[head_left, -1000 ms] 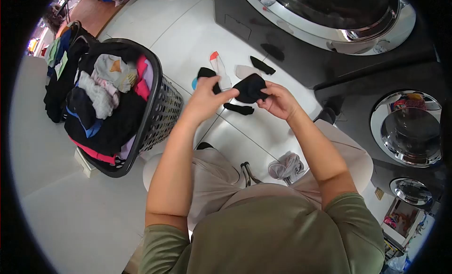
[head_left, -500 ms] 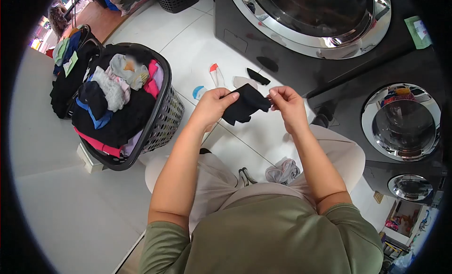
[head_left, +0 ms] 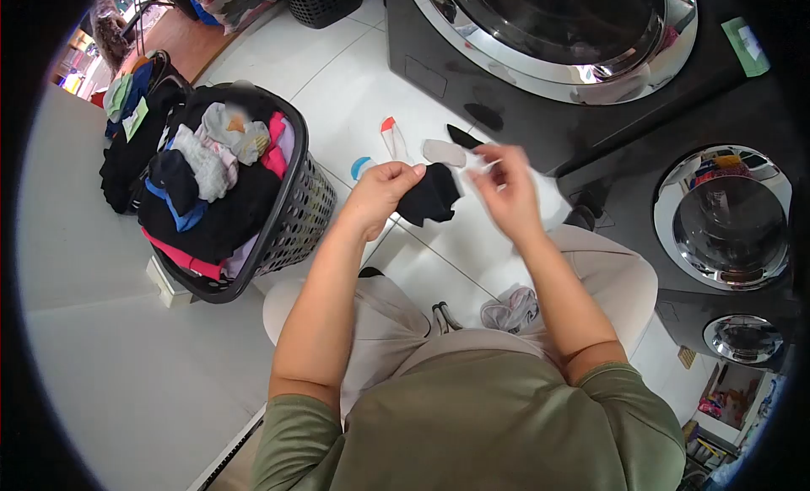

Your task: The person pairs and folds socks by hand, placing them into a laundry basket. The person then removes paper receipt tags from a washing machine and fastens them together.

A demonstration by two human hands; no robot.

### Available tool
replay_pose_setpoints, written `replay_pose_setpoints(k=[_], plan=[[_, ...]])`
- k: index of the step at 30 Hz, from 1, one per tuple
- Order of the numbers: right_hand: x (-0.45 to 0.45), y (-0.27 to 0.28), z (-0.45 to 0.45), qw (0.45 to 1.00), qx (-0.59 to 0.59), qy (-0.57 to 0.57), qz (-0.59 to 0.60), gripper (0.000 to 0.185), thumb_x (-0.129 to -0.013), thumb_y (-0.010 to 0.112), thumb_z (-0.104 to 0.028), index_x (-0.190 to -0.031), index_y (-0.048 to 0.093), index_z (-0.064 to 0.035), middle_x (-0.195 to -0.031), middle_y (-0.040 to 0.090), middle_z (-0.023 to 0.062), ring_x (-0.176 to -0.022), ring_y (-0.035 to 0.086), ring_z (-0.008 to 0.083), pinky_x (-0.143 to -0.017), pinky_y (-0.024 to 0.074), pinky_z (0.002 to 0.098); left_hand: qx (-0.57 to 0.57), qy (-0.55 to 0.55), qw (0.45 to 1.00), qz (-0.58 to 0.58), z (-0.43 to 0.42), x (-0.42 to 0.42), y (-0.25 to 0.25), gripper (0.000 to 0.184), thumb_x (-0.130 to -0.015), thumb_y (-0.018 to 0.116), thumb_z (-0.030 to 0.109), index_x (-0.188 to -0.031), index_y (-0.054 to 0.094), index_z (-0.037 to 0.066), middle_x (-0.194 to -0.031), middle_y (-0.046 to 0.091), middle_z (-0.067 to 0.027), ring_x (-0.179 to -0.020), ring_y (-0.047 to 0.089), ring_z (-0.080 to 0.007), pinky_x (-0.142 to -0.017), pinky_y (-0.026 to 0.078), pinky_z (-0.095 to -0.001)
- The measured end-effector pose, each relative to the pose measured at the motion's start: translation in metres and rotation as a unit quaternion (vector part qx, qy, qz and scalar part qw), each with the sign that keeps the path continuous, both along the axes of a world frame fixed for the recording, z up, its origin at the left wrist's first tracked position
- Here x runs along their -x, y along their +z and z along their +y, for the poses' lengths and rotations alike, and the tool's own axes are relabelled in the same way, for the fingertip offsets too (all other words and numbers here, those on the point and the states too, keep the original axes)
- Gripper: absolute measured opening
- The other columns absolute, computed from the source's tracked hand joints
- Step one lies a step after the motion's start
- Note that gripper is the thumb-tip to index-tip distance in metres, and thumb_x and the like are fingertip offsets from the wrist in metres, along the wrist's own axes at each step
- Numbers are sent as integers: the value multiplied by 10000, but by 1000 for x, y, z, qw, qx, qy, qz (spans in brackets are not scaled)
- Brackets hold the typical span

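Note:
My left hand point(head_left: 384, 196) pinches a black cloth piece point(head_left: 429, 196), which looks like a sock and hangs from its fingers. To its right, my right hand point(head_left: 510, 191) is raised apart from the cloth, blurred, with a small white wisp at its fingertips; what it is cannot be made out. On the tiled floor beyond lie a white sock with an orange-red end point(head_left: 392, 138), a light grey sock point(head_left: 444, 153), a black sock point(head_left: 462, 137) partly behind my right hand, and a blue and white piece point(head_left: 362, 167) beside my left hand.
A dark laundry basket point(head_left: 297, 213) heaped with clothes stands at the left, with another pile behind it. Dark machines with round doors point(head_left: 557, 35) line the right side. A grey bundled cloth point(head_left: 510, 310) lies on the floor between my legs. Another dark basket point(head_left: 323, 2) is at the top.
Both hands held the black cloth half a second ago; my right hand has since come off it. The cloth hangs from my left hand alone. The view has shifted slightly.

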State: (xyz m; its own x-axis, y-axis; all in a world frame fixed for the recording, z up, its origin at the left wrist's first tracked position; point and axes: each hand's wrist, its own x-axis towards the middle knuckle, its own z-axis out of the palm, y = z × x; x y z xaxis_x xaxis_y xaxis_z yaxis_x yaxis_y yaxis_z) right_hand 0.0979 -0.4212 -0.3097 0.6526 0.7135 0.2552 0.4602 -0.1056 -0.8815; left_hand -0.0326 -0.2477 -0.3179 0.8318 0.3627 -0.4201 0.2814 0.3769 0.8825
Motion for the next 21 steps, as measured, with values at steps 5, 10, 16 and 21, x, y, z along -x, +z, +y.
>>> replay_pose_setpoints(k=[5, 10, 16, 21], plan=[[38, 7, 5, 992, 4, 73, 103, 209, -868, 677, -123, -1031, 622, -4, -906, 640, 45, -766, 610, 114, -675, 519, 267, 81, 33, 995, -58, -10, -6, 4, 390, -955, 575, 367, -992, 639, -16, -866, 658, -75, -743, 622, -144, -678, 499, -266], [-3, -2, -1, 881, -118, 69, 453, 181, -948, 582, -143, -1047, 613, 5, -940, 662, 40, -872, 623, 103, -803, 511, 277, -84, 10, 996, 4, 3, -3, 1, 504, -912, 596, 472, -1066, 635, -7, -951, 644, -76, -887, 606, -160, -809, 478, -300], [-6, 36, -6, 763, -275, 155, 564, 251, -999, 477, -174, -1199, 535, -34, -1136, 628, 71, -1027, 612, 172, -932, 470, 335, 172, -94, 958, -209, -13, -1, -20, 488, -898, 643, 411, -1150, 565, 0, -1132, 595, -85, -1027, 574, -158, -889, 464, -339], [-30, 12, -8, 847, -239, -20, 475, 227, -992, 496, -168, -1158, 531, -17, -1102, 620, 76, -964, 611, 174, -843, 500, 338, 99, 12, 980, -175, -19, -6, -11, 148, -898, 669, 178, -961, 616, 55, -906, 624, -2, -881, 580, -93, -802, 466, -252]])
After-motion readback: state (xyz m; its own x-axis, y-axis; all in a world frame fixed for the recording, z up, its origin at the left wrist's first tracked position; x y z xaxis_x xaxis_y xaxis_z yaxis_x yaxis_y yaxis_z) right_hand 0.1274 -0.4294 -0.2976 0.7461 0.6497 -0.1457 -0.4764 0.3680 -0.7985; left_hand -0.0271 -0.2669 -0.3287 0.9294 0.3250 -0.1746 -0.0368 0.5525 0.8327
